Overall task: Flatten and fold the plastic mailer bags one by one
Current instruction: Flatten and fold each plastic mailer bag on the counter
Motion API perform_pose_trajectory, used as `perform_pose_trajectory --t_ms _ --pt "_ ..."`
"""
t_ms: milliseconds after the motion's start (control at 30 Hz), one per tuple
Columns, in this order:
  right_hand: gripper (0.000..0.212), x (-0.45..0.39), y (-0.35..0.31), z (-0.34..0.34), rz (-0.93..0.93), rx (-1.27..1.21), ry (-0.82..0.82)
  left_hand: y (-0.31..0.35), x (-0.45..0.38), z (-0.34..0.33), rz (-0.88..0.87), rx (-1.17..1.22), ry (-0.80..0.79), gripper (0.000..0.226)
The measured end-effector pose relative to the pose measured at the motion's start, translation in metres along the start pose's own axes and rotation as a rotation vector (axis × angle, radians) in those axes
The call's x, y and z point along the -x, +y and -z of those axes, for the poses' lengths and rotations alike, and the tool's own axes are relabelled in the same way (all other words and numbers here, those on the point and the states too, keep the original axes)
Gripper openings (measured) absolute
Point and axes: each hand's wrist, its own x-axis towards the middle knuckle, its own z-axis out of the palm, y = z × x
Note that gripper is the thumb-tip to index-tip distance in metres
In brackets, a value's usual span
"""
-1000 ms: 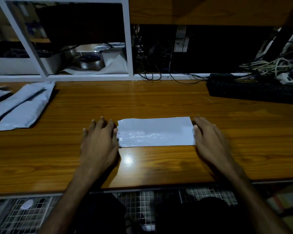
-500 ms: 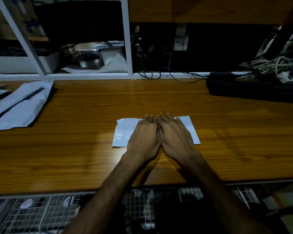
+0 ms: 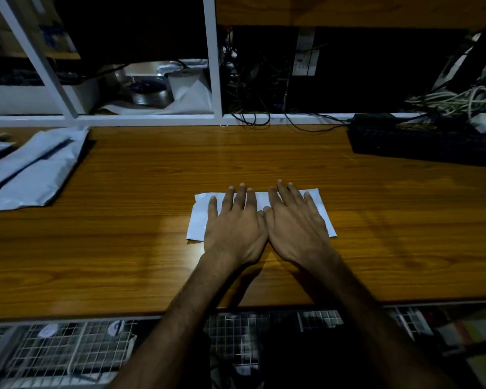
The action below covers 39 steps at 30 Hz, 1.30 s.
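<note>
A white plastic mailer bag [image 3: 198, 220], folded into a flat rectangle, lies on the wooden desk [image 3: 124, 248] near its front edge. My left hand [image 3: 235, 226] presses flat on the bag's middle-left with fingers spread and straight. My right hand [image 3: 295, 223] presses flat beside it on the middle-right, thumbs nearly touching. Both hands cover most of the bag; only its left end, right end and far edge show.
A pile of folded grey-white mailer bags [image 3: 31, 169] lies at the desk's left. A black keyboard [image 3: 421, 144] sits at the back right, with tangled cables [image 3: 455, 99] behind it. A white shelf frame [image 3: 212, 60] runs along the back edge. Wire baskets [image 3: 54, 349] hang below the desk front.
One second ago my hands lay at the two ends of the bag. They came together on its middle and have now spread their fingers there, pressing down.
</note>
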Motion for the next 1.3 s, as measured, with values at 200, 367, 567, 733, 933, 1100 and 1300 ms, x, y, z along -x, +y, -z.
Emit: perform_pose_trajectory --t_ms 200,367,567,733,933,1100,1300 --pt "0.069 0.001 0.0 -0.001 -0.086 -0.015 -0.017 0.0 -0.001 -0.002 0.066 -0.006 0.004 0.069" --pt "0.077 0.002 0.0 -0.003 -0.163 -0.024 0.016 -0.001 -0.002 -0.005 0.138 -0.005 0.018 0.077" --pt "0.088 0.003 0.004 -0.003 -0.218 -0.049 0.036 -0.005 -0.001 -0.006 0.197 0.006 0.047 0.089" --pt "0.104 0.004 0.011 0.001 -0.259 -0.056 0.004 -0.016 0.0 -0.006 0.242 -0.024 0.047 0.106" --pt "0.128 0.005 0.025 0.002 -0.31 -0.07 -0.03 -0.03 0.003 0.002 0.263 -0.068 0.0 0.13" --pt "0.13 0.005 0.033 0.001 -0.305 -0.07 -0.03 -0.042 0.006 0.007 0.274 -0.076 -0.003 0.128" --pt "0.111 0.009 0.047 -0.001 -0.298 -0.056 -0.003 -0.059 0.01 0.012 0.279 -0.067 -0.009 0.113"
